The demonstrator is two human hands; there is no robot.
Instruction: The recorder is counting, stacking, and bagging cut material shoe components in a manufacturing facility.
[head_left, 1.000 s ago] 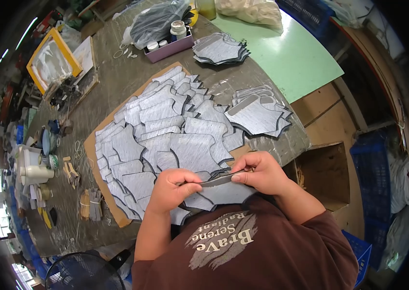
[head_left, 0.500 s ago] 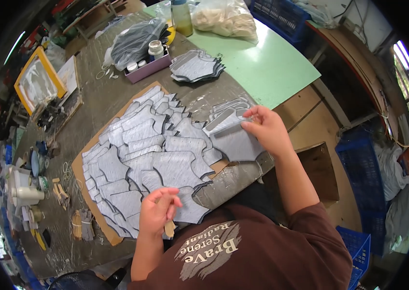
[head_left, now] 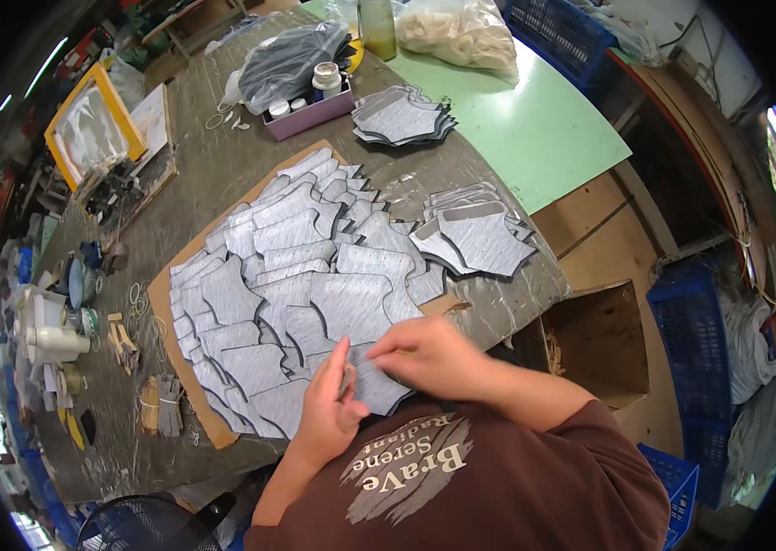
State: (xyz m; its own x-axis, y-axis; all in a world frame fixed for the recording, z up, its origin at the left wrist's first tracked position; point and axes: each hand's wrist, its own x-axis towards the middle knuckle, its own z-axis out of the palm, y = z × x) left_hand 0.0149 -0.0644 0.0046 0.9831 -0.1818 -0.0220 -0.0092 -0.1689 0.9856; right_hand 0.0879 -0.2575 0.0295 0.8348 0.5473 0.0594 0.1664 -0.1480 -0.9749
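Note:
A spread of overlapping grey cut pieces [head_left: 287, 294], light on top with dark edges, covers a brown cardboard sheet [head_left: 221, 432] on the table. At its near edge my left hand [head_left: 331, 397] is raised with its fingers partly curled; what lies in them is hidden. Close beside it, my right hand [head_left: 429, 358] is closed with thumb and fingertips together, pointing at the left fingers. Anything pinched there is too small to make out. To the right of the spread rests a smaller stack of the same grey pieces [head_left: 484, 237], out of both hands.
Another stack of grey pieces [head_left: 399, 118] lies farther back, beside a purple box [head_left: 310, 119] with jars. A green board [head_left: 553, 138] bears a bag of beige pieces [head_left: 457, 41]. Bundled strips [head_left: 160, 404] lie at left, and a fan [head_left: 145, 525] stands below the near edge.
My right hand has left a grey piece on the right-hand stack and come back beside my left hand. The beige strip seen at my left hand no longer shows. The view has shifted slightly.

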